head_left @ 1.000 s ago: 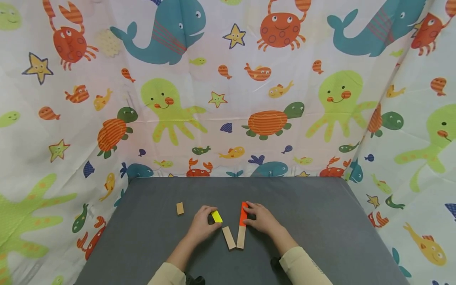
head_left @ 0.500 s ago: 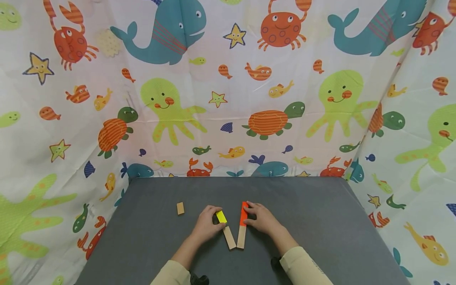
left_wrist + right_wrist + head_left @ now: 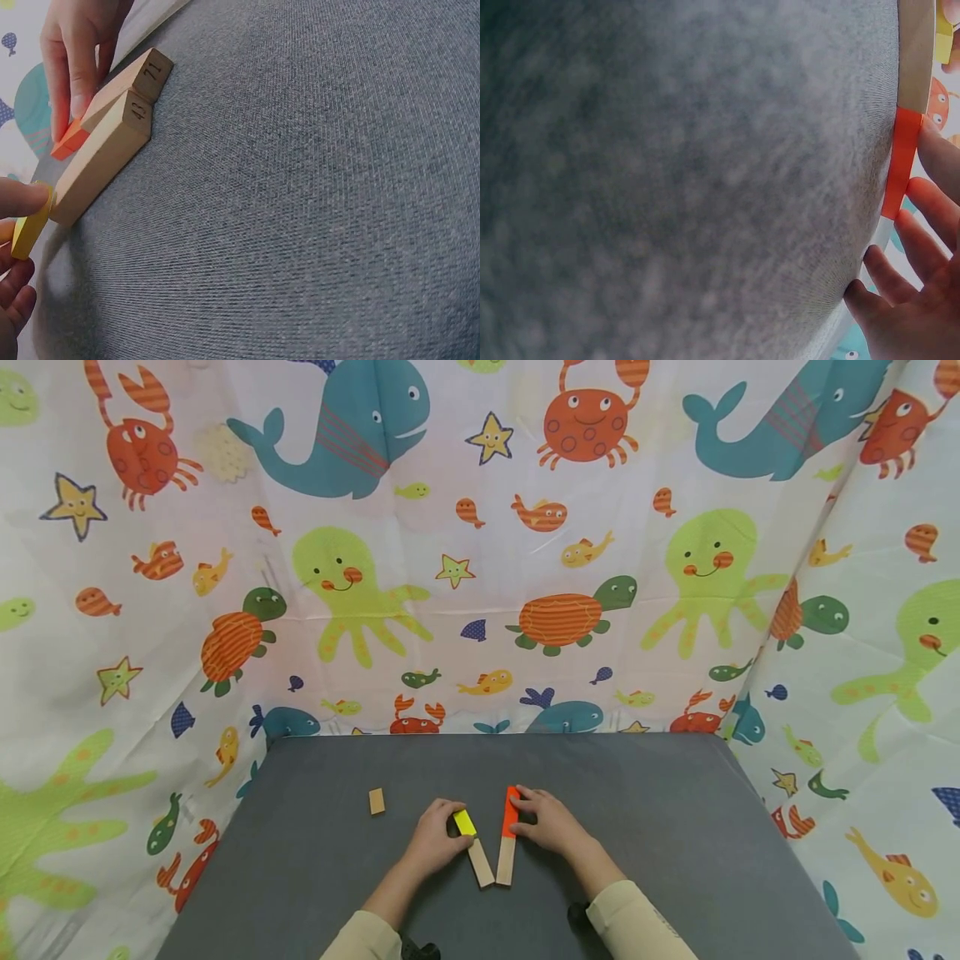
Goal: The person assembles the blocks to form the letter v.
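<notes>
My left hand (image 3: 433, 842) pinches a short yellow block (image 3: 465, 822) between thumb and fingers. The yellow block stands at the far end of a plain wooden block (image 3: 101, 161) marked 43. My right hand (image 3: 553, 825) holds an orange block (image 3: 511, 810), thumb near one end and a fingertip at the other. Orange meets the far end of a second wooden block (image 3: 506, 862), whose end reads 71 in the left wrist view. The near ends of the two wooden blocks come together, so the two rows form a narrow V.
A small plain wooden block (image 3: 377, 802) lies by itself to the left on the grey cloth-covered table (image 3: 637, 793). Behind the table hangs a white curtain (image 3: 420, 635) printed with sea animals, which also runs along both sides.
My left hand has moved a little to the right and turned the yellow block, bringing it into line with the left wooden block. My right hand has stayed in place on the orange block.
</notes>
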`<action>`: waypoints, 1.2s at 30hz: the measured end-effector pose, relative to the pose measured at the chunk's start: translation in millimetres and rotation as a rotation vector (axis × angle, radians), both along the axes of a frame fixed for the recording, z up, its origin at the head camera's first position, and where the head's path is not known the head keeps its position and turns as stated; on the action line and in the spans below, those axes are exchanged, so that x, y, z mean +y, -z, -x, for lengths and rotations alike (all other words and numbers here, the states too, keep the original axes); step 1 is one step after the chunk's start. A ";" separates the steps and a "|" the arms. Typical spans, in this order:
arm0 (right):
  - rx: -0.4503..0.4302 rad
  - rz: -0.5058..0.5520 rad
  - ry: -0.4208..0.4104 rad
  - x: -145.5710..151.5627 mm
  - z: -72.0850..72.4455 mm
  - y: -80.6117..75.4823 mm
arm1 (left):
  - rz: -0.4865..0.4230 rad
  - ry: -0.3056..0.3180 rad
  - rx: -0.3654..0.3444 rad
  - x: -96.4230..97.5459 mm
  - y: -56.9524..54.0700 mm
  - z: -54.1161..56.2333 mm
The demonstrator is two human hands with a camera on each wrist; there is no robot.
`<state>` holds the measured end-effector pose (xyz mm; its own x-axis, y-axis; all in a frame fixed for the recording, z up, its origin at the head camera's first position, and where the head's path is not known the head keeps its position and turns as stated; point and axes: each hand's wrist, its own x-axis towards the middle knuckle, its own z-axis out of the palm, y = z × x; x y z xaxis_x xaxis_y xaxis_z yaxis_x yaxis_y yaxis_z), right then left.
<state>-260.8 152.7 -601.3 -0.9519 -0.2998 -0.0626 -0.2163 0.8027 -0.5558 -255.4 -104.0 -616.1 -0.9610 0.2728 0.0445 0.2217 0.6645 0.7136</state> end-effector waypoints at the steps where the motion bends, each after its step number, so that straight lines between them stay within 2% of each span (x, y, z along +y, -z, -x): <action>1: 0.000 0.000 -0.001 0.0 -0.1 0.2 | 0.002 0.001 0.001 0.1 0.5 -0.4; 25: 0.004 0.006 -0.007 1.2 0.4 6.5 | 0.004 0.017 -0.034 0.6 2.8 -2.3; 36: -0.009 -0.001 -0.005 1.5 2.9 6.4 | -0.004 0.030 -0.017 -0.3 3.5 0.2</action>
<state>-263.7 154.2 -607.7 -0.9498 -0.3047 -0.0713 -0.2154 0.8019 -0.5573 -255.7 -104.3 -619.6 -0.9531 0.3012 0.0298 0.2294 0.6547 0.7202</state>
